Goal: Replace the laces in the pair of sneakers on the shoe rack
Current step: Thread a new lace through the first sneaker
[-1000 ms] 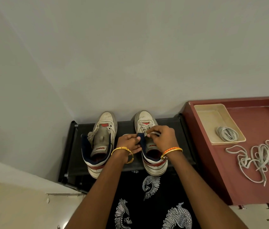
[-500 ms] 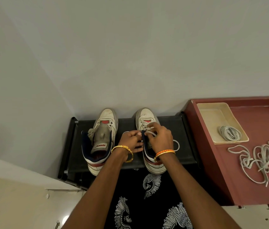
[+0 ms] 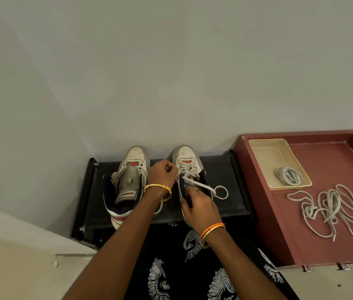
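Two white sneakers with navy collars stand side by side on a black shoe rack (image 3: 231, 204). The left sneaker (image 3: 127, 182) has no lace and its tongue stands up. The right sneaker (image 3: 187, 161) is laced over the forefoot. My left hand (image 3: 162, 174) pinches one end of its white lace (image 3: 201, 186) above the eyelets. My right hand (image 3: 199, 206) grips the collar and tongue of the right sneaker near the heel. A loop of the lace lies on the rack to the right of that shoe.
A maroon tray-like surface (image 3: 331, 156) sits to the right of the rack. On it are a beige tray (image 3: 264, 152) holding a coiled lace bundle (image 3: 289, 176) and a tangle of loose white laces (image 3: 333, 211). A grey wall stands right behind the shoes.
My left hand has moved up and forward, drawing the lace taut. My right hand has slid back from the eyelets to the shoe's collar. A lace loop now lies out to the right.
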A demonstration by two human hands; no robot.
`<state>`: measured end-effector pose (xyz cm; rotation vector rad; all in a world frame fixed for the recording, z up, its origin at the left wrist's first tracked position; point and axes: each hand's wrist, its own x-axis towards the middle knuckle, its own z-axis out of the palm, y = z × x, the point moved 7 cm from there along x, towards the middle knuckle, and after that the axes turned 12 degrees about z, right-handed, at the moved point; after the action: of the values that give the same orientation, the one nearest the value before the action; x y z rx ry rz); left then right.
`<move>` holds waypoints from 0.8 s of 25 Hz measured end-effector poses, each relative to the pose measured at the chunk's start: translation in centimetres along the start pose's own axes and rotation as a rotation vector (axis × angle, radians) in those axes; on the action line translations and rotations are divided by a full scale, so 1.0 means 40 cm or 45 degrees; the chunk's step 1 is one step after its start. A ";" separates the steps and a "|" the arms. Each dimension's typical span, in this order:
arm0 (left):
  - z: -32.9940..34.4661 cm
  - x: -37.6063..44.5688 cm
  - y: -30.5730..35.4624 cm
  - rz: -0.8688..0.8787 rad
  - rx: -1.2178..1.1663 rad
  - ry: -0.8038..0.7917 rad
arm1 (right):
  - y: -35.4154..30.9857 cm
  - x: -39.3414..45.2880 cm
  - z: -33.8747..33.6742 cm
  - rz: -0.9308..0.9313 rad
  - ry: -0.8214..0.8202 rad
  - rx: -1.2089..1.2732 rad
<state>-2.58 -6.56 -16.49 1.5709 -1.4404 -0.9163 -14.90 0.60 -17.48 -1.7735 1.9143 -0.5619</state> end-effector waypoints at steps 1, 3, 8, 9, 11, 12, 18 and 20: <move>-0.008 0.002 0.017 0.021 -0.014 0.038 | 0.007 0.004 0.004 0.032 -0.021 -0.054; -0.034 0.015 0.043 0.044 -0.068 0.117 | 0.011 0.017 0.001 0.066 -0.026 -0.114; -0.158 0.066 0.220 0.243 -0.470 0.375 | 0.013 0.030 0.010 0.064 -0.084 -0.130; -0.188 0.068 0.276 0.308 -0.577 0.425 | 0.013 0.029 0.008 0.061 -0.090 -0.125; -0.241 0.061 0.383 0.432 -0.704 0.510 | 0.013 0.030 0.004 0.054 -0.105 -0.118; -0.255 0.059 0.416 0.458 -0.703 0.530 | 0.014 0.032 0.003 0.049 -0.109 -0.112; -0.105 0.039 0.234 -0.058 -0.275 0.153 | 0.026 0.037 -0.003 0.024 -0.128 -0.086; -0.028 0.005 0.089 -0.106 0.290 -0.161 | 0.028 0.034 -0.011 0.001 -0.102 -0.081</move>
<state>-3.04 -6.77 -12.81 1.7775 -1.6257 -0.9404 -16.15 -0.65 -17.87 -1.8062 1.8976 -0.4275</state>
